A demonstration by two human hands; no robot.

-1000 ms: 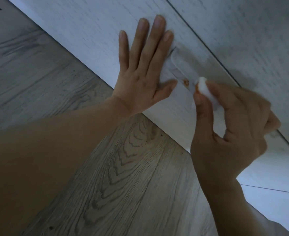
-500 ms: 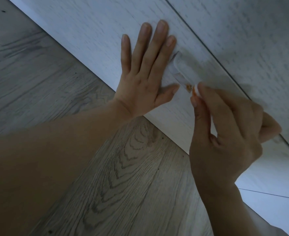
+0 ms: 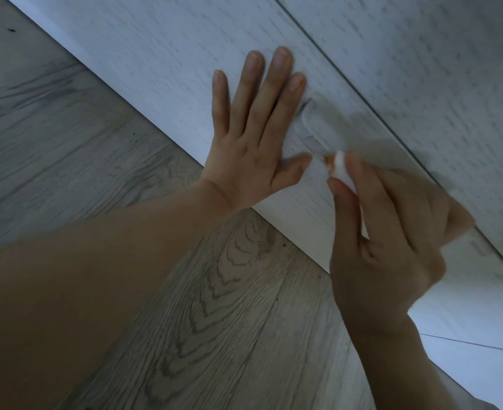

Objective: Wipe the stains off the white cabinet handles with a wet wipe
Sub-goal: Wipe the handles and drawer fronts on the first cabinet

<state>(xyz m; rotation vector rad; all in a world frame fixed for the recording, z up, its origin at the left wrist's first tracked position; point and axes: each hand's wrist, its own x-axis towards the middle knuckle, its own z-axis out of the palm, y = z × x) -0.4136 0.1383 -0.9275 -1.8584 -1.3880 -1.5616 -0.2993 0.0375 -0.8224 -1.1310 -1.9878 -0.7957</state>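
Two hands flank the white plastic cabinet handle (image 3: 321,125), running 11-to-5: right hand (image 3: 386,241) pinches the white wet wipe (image 3: 342,169) on its orange stain (image 3: 327,160); left hand (image 3: 253,137) lies flat, splayed, at 9

White wood-grain cabinet (image 3: 161,51), orange stain (image 3: 328,159), grey grained floor (image 3: 229,306).

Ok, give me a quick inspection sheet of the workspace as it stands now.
Surface: white cabinet door, wood-grain texture, dim light.
Job's things: white handle with an orange-brown stain at its lower end; wet wipe folded small, pressed beside the stain.
Clutter: nothing seen.
Grippers: left hand flat on the door, open; right hand pinching the wipe in its fingers.
Cables: nothing seen.
Surroundings: grey wood-look floor.
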